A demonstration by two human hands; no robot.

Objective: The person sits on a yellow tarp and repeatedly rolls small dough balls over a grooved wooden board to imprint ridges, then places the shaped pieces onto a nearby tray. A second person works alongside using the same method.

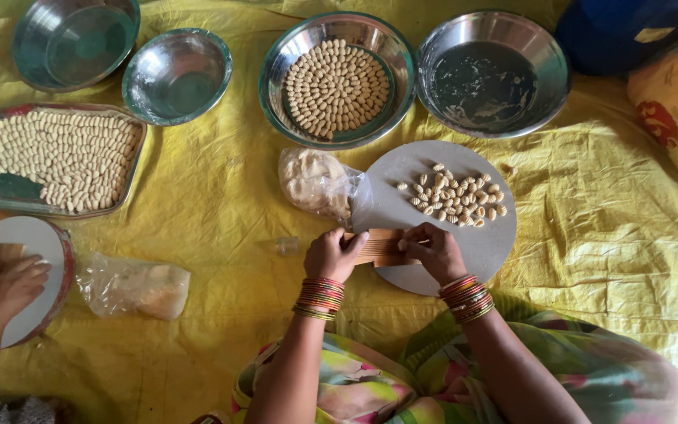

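Obs., head view. Both hands sit on a small ridged wooden board [378,247] lying at the near edge of a round grey slab [480,235]. Left hand [331,255] is curled over the board's left end, thumb on top, steadying it. Right hand [433,250] is closed down on the board's right part, fingertips pressed to the ridges; any bit of dough under them is hidden, so I cannot tell whether one is pinched there.

Just beyond the right hand, on the same slab, lies a loose heap of small ridged dough shells [457,200]. Just beyond the left hand, touching the slab's edge, is a clear bag of dough [315,184]. Farther out from both hands stands a steel bowl [337,78] packed with shells in rings; an unfilled steel bowl [492,71] stands to its right. Well left of the left hand is a rectangular tray of shells [60,157].

A second person's hand [9,286] rests on another round board [29,259] at far left, a second dough bag [131,286] beside it.

Judgement: step in hand is rolling a piece across the ridges. Next move seems to call for steady left-hand bracing and a short, firm thumb stroke, then flicking the curl toward the heap.
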